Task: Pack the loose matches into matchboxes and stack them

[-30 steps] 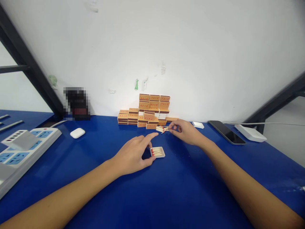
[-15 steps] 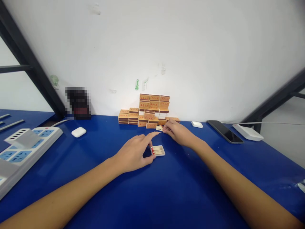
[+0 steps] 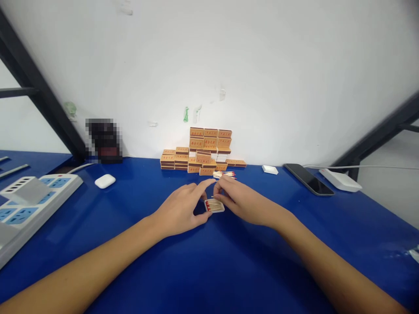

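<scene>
A small white matchbox tray (image 3: pixel 223 209) lies on the blue table, holding several red-tipped matches (image 3: pixel 214 205). My left hand (image 3: pixel 183 209) grips the tray's left end between the thumb in front and a finger behind, while its index finger stretches out above. Close over the tray's far right side, my right hand (image 3: pixel 240 198) is closed in a pinch. A short bit of match (image 3: pixel 212 196) sticks out from its fingertips; the fingers hide the rest. Just beyond the right hand lies a loose pile of matches (image 3: pixel 225 174), partly covered by its knuckles.
Stacked orange matchboxes (image 3: pixel 210 143) stand against the wall, with lower stacks (image 3: pixel 175 159) at their left. A power strip (image 3: pixel 42 205) and a white earbud case (image 3: pixel 105 181) are on the left. On the right lie a phone (image 3: pixel 307 179), a white box (image 3: pixel 340 180) and a small white piece (image 3: pixel 269 169).
My right hand has come from the match pile toward me, over the tray, with a match in its fingers. My left hand keeps its grip on the tray.
</scene>
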`<move>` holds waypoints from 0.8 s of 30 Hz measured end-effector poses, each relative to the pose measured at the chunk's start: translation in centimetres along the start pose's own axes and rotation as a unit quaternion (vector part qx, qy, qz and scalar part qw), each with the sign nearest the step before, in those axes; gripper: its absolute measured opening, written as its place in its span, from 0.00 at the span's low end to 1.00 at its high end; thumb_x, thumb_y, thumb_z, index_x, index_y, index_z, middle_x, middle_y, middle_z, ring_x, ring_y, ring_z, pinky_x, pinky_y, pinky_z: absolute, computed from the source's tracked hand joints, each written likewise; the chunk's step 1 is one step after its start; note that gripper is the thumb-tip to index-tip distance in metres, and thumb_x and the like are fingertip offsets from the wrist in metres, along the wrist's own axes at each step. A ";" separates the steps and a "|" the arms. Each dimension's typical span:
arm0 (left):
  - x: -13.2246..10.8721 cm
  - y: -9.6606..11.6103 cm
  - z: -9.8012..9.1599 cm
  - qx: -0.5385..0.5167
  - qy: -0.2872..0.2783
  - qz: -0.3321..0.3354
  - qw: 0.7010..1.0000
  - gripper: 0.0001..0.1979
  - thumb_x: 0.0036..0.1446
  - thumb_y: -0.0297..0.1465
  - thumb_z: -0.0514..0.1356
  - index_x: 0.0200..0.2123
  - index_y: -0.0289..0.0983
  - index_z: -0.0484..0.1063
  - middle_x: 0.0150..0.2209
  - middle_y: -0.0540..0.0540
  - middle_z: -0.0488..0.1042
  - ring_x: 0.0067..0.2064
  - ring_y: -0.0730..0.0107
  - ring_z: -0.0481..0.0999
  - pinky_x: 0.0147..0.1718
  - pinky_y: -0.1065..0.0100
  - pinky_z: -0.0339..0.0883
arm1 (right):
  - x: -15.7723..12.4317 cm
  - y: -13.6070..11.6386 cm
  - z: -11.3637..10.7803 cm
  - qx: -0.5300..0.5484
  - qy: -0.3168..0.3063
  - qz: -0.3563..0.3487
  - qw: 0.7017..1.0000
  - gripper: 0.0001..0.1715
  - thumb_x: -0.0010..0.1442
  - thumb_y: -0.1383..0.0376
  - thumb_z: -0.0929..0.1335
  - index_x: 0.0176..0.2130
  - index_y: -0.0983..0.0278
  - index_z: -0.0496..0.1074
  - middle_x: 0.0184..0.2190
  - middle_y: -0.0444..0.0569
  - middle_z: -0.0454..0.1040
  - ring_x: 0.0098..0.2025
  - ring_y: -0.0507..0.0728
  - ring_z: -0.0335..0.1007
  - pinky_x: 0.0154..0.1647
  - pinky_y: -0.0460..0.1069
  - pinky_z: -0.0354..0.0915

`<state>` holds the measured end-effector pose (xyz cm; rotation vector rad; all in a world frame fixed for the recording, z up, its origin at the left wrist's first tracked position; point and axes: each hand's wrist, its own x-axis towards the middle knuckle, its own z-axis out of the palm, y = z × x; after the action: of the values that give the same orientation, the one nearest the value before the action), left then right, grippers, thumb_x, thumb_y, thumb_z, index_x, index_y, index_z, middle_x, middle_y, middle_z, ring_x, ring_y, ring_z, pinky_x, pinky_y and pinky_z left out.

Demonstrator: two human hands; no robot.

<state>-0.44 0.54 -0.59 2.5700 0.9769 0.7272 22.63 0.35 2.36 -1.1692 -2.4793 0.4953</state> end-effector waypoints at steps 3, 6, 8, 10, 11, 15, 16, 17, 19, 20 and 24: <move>0.0 0.0 -0.1 0.001 0.002 0.000 1.000 0.39 0.60 0.32 0.67 0.69 0.46 0.52 0.47 0.48 0.79 0.49 0.57 0.78 0.50 0.54 0.72 | 0.0 0.6 -0.2 0.028 0.038 0.012 0.999 0.08 0.72 0.67 0.62 0.40 0.60 0.69 0.38 0.48 0.74 0.38 0.56 0.69 0.43 0.52 0.66; 0.0 0.0 -0.1 0.003 0.003 -0.001 1.000 0.38 0.60 0.32 0.67 0.69 0.47 0.53 0.46 0.48 0.79 0.48 0.58 0.78 0.48 0.55 0.72 | -0.2 1.1 -0.1 0.023 0.053 0.015 0.998 0.08 0.72 0.67 0.62 0.45 0.61 0.71 0.41 0.49 0.77 0.41 0.57 0.72 0.45 0.54 0.68; 0.1 0.1 -0.1 0.004 0.000 -0.005 1.000 0.38 0.60 0.31 0.67 0.69 0.47 0.53 0.46 0.49 0.79 0.47 0.58 0.78 0.47 0.56 0.72 | -0.4 1.2 0.0 0.000 0.059 -0.001 0.998 0.12 0.72 0.68 0.62 0.50 0.61 0.72 0.46 0.52 0.78 0.46 0.59 0.74 0.49 0.56 0.68; 0.2 0.1 -0.1 0.004 -0.003 -0.012 1.000 0.39 0.60 0.31 0.66 0.70 0.47 0.53 0.46 0.49 0.79 0.48 0.58 0.78 0.48 0.55 0.72 | -0.4 1.2 0.0 -0.019 0.066 -0.018 0.997 0.15 0.72 0.67 0.61 0.50 0.60 0.74 0.48 0.53 0.78 0.50 0.61 0.74 0.53 0.58 0.67; 0.2 0.1 -0.1 0.004 -0.005 -0.015 1.000 0.39 0.61 0.32 0.66 0.70 0.47 0.52 0.46 0.49 0.79 0.48 0.58 0.78 0.48 0.55 0.72 | -0.4 1.1 -0.1 -0.021 0.071 -0.018 0.997 0.15 0.72 0.67 0.61 0.49 0.59 0.76 0.47 0.53 0.78 0.49 0.61 0.75 0.52 0.58 0.68; 0.1 0.1 -0.2 0.000 -0.008 -0.025 1.000 0.39 0.61 0.32 0.66 0.70 0.46 0.52 0.46 0.48 0.79 0.49 0.57 0.78 0.50 0.53 0.72 | -0.2 1.1 -0.4 0.067 0.115 0.050 0.990 0.12 0.69 0.61 0.66 0.43 0.59 0.79 0.37 0.50 0.81 0.36 0.58 0.73 0.38 0.53 0.68; 0.1 0.0 -0.2 0.000 -0.006 -0.027 1.000 0.39 0.61 0.32 0.66 0.70 0.47 0.52 0.46 0.48 0.79 0.49 0.57 0.78 0.50 0.53 0.72 | -0.1 1.1 -0.3 0.105 0.126 0.068 0.984 0.11 0.68 0.59 0.67 0.41 0.59 0.80 0.36 0.49 0.81 0.34 0.58 0.72 0.36 0.53 0.67; 0.1 0.0 -0.2 -0.001 -0.004 -0.029 1.000 0.39 0.61 0.32 0.66 0.70 0.47 0.52 0.45 0.49 0.79 0.49 0.57 0.78 0.50 0.53 0.72 | 0.0 1.2 -0.2 0.144 0.135 0.082 0.977 0.11 0.67 0.58 0.69 0.40 0.60 0.80 0.36 0.49 0.82 0.34 0.57 0.72 0.35 0.53 0.67; 0.1 -0.1 -0.2 -0.003 0.003 -0.030 1.000 0.40 0.61 0.32 0.66 0.70 0.47 0.51 0.45 0.49 0.79 0.48 0.58 0.78 0.50 0.54 0.72 | 0.1 1.3 0.3 0.212 0.145 0.099 0.961 0.11 0.63 0.56 0.71 0.37 0.61 0.80 0.37 0.50 0.82 0.35 0.58 0.73 0.36 0.52 0.67; 0.1 -0.2 -0.2 -0.004 0.007 -0.030 1.000 0.40 0.61 0.32 0.66 0.71 0.47 0.51 0.45 0.49 0.79 0.48 0.58 0.78 0.49 0.54 0.72 | 0.2 1.3 0.7 0.236 0.143 0.106 0.955 0.12 0.62 0.56 0.72 0.36 0.61 0.80 0.36 0.50 0.82 0.35 0.57 0.72 0.36 0.52 0.67; 0.2 -0.5 0.0 -0.005 0.016 -0.031 0.999 0.41 0.60 0.33 0.67 0.71 0.47 0.51 0.46 0.48 0.78 0.48 0.58 0.78 0.50 0.54 0.72 | 0.3 1.5 2.2 0.204 0.132 0.122 0.962 0.10 0.61 0.57 0.74 0.34 0.60 0.82 0.27 0.45 0.75 0.28 0.54 0.63 0.32 0.50 0.61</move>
<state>-0.61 0.99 -0.70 2.5142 1.0561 0.7578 22.45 1.19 -0.22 -1.2727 -1.9018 0.8141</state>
